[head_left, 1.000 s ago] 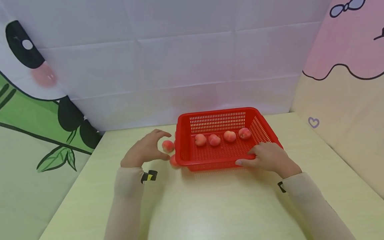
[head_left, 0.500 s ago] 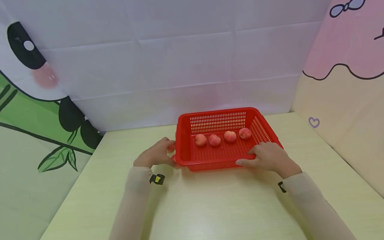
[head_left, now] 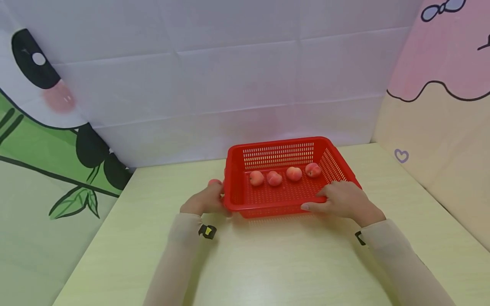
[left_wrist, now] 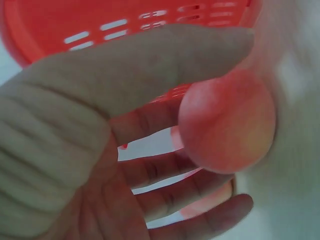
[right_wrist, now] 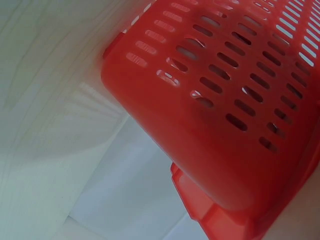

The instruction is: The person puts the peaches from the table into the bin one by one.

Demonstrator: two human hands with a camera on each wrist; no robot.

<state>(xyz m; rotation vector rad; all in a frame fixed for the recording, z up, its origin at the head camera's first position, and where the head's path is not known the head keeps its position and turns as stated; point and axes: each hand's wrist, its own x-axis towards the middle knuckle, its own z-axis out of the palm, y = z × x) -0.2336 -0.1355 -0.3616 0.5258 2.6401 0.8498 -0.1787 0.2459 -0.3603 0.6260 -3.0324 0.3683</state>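
A red plastic basket (head_left: pixel 268 208) with slotted walls stands on the table, a row of several peaches (head_left: pixel 274 178) on its floor. Beside its left wall, my left hand (head_left: pixel 206 199) curls thumb and fingers round a peach (left_wrist: pixel 227 122), which the head view hides. Behind those fingers the left wrist view shows part of another peach (left_wrist: pixel 207 202); in the head view a peach (head_left: pixel 215 182) peeks out just beyond the hand. My right hand (head_left: pixel 342 200) grips the basket's near rim toward the right corner, thumb outside and fingers over the edge.
The pale wooden table (head_left: pixel 260 263) runs up to a white cloth backdrop (head_left: pixel 229 76) close behind the basket. Printed cloth walls stand at left (head_left: pixel 46 178) and right (head_left: pixel 440 140).
My left hand has moved right, from open fingers near the loose peaches to closing round one by the basket wall. The right hand and the basket have stayed put.
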